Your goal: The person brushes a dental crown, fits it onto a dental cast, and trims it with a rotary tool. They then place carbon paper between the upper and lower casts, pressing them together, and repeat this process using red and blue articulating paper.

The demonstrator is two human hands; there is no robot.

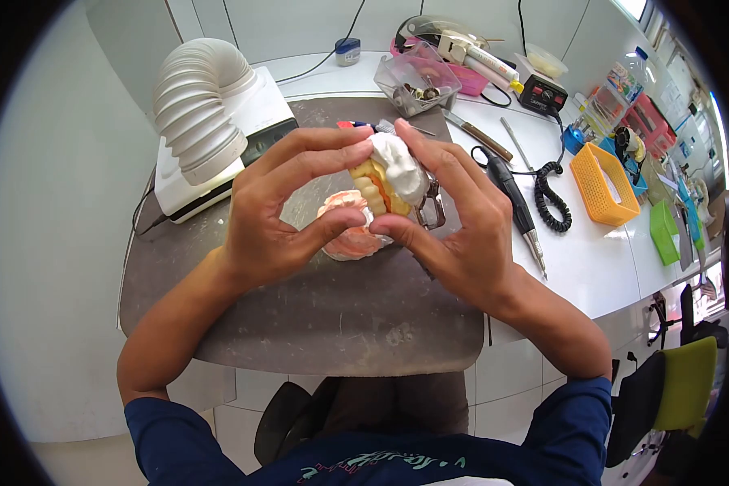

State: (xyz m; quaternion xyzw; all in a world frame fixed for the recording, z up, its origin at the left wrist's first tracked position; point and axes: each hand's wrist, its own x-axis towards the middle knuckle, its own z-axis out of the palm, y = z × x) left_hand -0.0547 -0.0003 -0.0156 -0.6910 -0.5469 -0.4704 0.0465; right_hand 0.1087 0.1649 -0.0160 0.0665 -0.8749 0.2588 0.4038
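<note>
Between my two hands I hold up a dental cast [398,168], with white plaster on top and yellowish teeth and an orange-red line along its side. My left hand [279,206] grips it from the left, fingertips at its upper edge and thumb low on the tooth side. On the other side, my right hand [466,223] has its fingers over the top and its thumb under the lower edge. A metal frame [433,209], perhaps an articulator, shows partly behind the cast by my right palm. Below lies a pinkish-white dental cast [350,243] on the grey mat [316,316].
A white machine with a ribbed hose [194,105] stands back left. Behind are a clear plastic box [417,81] of small parts and a brown-handled knife [482,136]. To the right lie a corded handpiece [514,202], an orange basket [603,190] and a green basket [664,233].
</note>
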